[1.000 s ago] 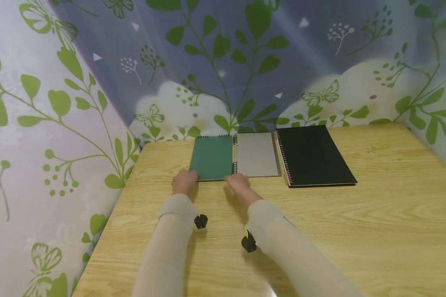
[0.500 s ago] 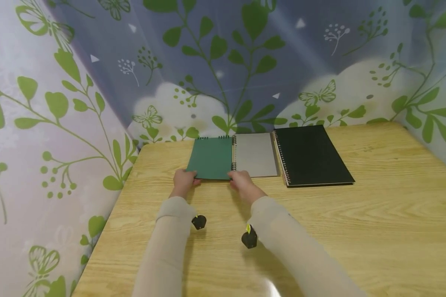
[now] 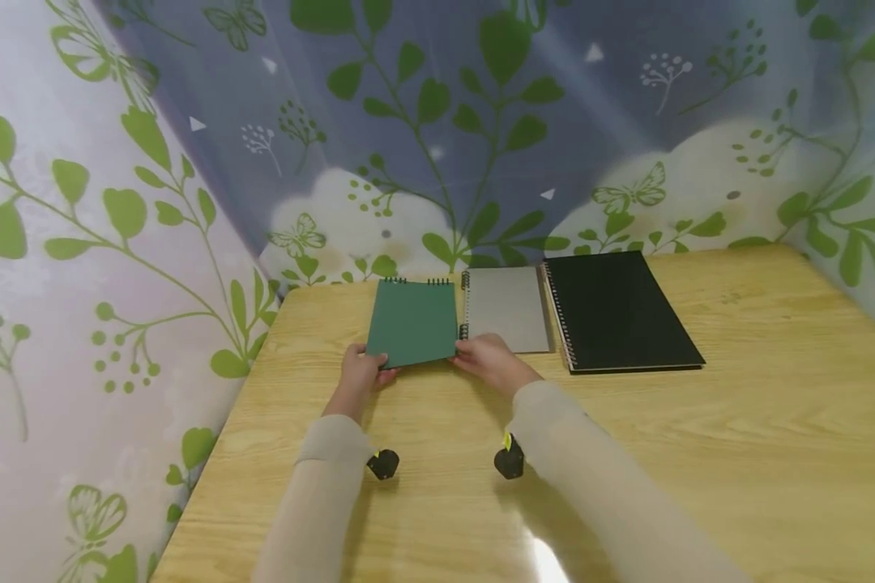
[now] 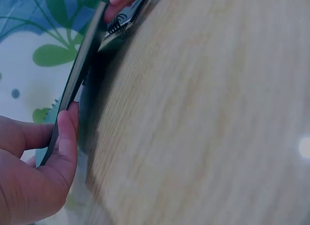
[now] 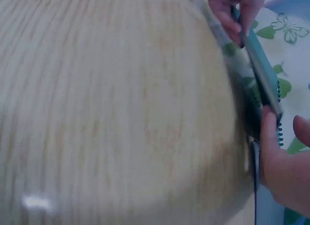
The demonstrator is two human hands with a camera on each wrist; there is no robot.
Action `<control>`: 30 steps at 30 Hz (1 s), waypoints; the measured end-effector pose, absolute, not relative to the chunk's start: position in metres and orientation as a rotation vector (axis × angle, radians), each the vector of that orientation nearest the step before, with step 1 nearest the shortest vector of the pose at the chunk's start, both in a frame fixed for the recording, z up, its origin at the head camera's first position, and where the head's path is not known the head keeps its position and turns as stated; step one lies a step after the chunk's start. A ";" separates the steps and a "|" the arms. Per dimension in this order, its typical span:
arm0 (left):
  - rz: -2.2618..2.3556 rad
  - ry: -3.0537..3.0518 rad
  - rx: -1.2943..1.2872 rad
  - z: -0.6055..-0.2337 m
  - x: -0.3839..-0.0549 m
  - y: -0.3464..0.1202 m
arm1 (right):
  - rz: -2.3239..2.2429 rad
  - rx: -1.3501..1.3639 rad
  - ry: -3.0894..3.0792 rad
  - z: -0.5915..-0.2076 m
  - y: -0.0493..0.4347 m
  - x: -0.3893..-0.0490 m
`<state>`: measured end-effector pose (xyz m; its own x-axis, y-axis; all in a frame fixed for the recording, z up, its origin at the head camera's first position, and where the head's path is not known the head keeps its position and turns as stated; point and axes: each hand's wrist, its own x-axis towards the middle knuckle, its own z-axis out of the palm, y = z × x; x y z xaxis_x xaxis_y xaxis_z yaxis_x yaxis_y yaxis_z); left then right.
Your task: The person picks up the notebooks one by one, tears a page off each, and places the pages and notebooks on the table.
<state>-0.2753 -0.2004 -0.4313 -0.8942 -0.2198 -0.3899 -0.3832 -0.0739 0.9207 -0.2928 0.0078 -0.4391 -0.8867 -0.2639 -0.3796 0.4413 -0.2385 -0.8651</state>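
A small green spiral notebook point(image 3: 411, 322) is tilted, its near edge raised and its top coil toward the wall. My left hand point(image 3: 362, 374) pinches its near left corner, thumb over the cover and fingers beneath, as the left wrist view shows. At the near right corner is my right hand point(image 3: 492, 361); in the right wrist view its forefinger lies straight under the corner while the thumb stands apart from the cover. Close on the right lies a grey spiral notebook point(image 3: 509, 308), partly overlapped by the right hand. A larger black spiral notebook point(image 3: 620, 312) lies beyond it.
Wood-grain table point(image 3: 758, 461) spreads under everything, its back edge against a leaf-patterned wall covering point(image 3: 408, 146). Another patterned panel point(image 3: 168, 324) runs along the left edge. Black wrist devices point(image 3: 384, 464) hang inside both sleeves.
The green notebook's near edge has come up off the table, and the notebook has shifted slightly toward me, tilting lower on the left. Both hands moved with it; the grey and black notebooks stayed put.
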 end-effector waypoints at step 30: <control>1.618 2.383 -0.398 -0.418 -0.177 -0.244 | -1.811 -0.190 2.016 -0.418 -0.006 -0.208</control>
<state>-0.1772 -0.2440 -0.4179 -0.9357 -0.0926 -0.3403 -0.3505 0.3521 0.8679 -0.2084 -0.0064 -0.4180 -0.9018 -0.3739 -0.2166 0.1753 0.1414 -0.9743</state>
